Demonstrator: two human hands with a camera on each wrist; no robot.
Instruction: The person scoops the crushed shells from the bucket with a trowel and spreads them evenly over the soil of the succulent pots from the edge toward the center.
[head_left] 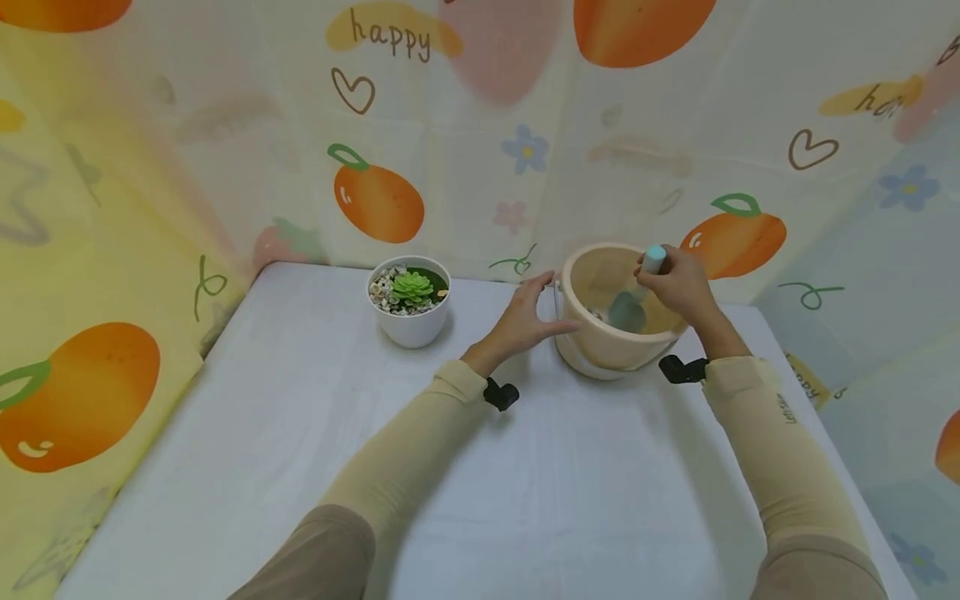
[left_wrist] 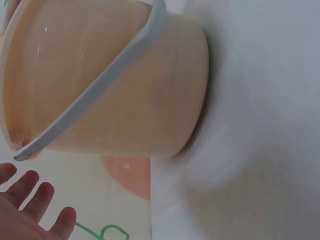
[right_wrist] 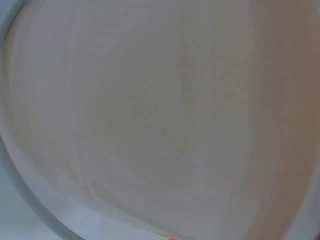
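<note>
A peach-coloured bucket (head_left: 611, 348) stands at the back right of the table. My right hand (head_left: 681, 286) holds a small trowel by its light blue handle over the bucket's right rim. The trowel's grey-green blade (head_left: 627, 312) points down inside the bucket, where a little pebbly material shows. At the bucket's left side, my left hand (head_left: 517, 325) is spread, thumb and fingers apart around the wall. In the left wrist view, its fingers (left_wrist: 37, 202) look extended near the rim and the grey bail handle (left_wrist: 95, 92). Only the bucket's wall (right_wrist: 150, 110) fills the right wrist view.
Left of the bucket, a white pot (head_left: 412, 327) holds a green succulent (head_left: 412, 288) among pebbles. A white cloth covers the table (head_left: 555, 492). Behind it hangs a fruit-patterned curtain (head_left: 465, 167), which also runs along both sides.
</note>
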